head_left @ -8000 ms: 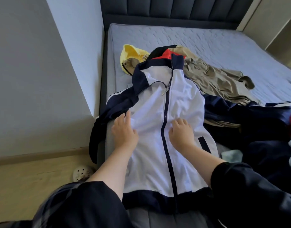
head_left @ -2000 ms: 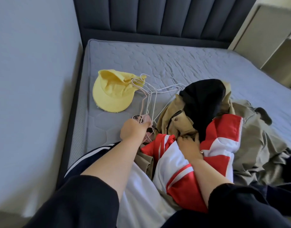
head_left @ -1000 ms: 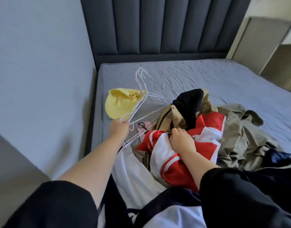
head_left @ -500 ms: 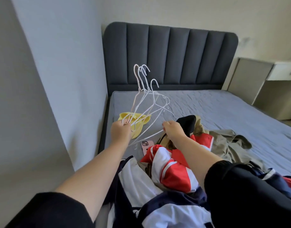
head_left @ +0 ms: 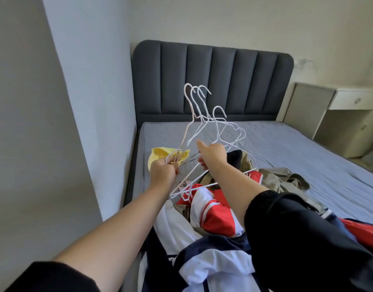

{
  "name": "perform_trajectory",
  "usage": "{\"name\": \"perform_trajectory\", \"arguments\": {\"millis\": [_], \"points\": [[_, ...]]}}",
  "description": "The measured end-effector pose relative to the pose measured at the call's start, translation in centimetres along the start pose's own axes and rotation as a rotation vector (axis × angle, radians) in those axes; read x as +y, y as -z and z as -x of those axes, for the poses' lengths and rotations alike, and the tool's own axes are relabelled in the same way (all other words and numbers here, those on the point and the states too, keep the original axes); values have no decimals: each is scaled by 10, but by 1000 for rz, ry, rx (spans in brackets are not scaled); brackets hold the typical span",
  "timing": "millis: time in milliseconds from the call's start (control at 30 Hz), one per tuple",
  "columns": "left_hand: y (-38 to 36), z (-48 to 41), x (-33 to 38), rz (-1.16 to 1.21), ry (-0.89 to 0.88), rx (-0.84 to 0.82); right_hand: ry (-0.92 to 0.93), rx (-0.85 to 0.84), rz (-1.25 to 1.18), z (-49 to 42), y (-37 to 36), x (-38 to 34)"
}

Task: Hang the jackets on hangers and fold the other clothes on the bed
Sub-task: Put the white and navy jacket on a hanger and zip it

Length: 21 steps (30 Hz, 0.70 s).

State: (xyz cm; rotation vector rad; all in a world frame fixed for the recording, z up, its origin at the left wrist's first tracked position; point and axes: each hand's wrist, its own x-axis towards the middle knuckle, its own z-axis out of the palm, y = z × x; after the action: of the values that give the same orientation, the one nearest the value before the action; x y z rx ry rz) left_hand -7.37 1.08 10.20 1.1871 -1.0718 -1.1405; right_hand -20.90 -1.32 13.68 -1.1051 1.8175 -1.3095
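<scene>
Four tangled wire hangers point(head_left: 202, 118) sit clamped in the left hand point(head_left: 162, 171); the right hand point(head_left: 214, 154) apparently pinches one wire; pulling now could snag hooks and spill the bunch.

Home bedroom, bed point(head_left: 286, 144), padded headboard point(head_left: 213, 81)

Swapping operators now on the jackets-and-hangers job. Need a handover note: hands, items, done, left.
Left hand: grips the bundle of white wire hangers, held above the bed.
Right hand: in among the wires; grip unclear.
White and navy jacket, red and white jacket and khaki garment lie heaped on the bed.
Done: hangers in hand. Left: nothing is hung or folded; free one hanger, start on a jacket.
</scene>
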Motion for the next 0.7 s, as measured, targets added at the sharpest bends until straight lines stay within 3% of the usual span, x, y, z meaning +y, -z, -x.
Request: {"name": "perform_trajectory", "arguments": {"millis": [200,400,533,600,700], "points": [[-1,11,-26,57,-27,-43,-211,-95,47,10,1,16],[-1,-6,-57,265,137,-28,-44,83,152,-5,-1,26],[11,-39,-82,197,306,93,-10,209,154,-27,9,28],[18,-51,-98,169,369,79,-3,258,226,-32,15,30],[26,-64,-121,323,424,30,13,291,366,-44,12,48]]}}
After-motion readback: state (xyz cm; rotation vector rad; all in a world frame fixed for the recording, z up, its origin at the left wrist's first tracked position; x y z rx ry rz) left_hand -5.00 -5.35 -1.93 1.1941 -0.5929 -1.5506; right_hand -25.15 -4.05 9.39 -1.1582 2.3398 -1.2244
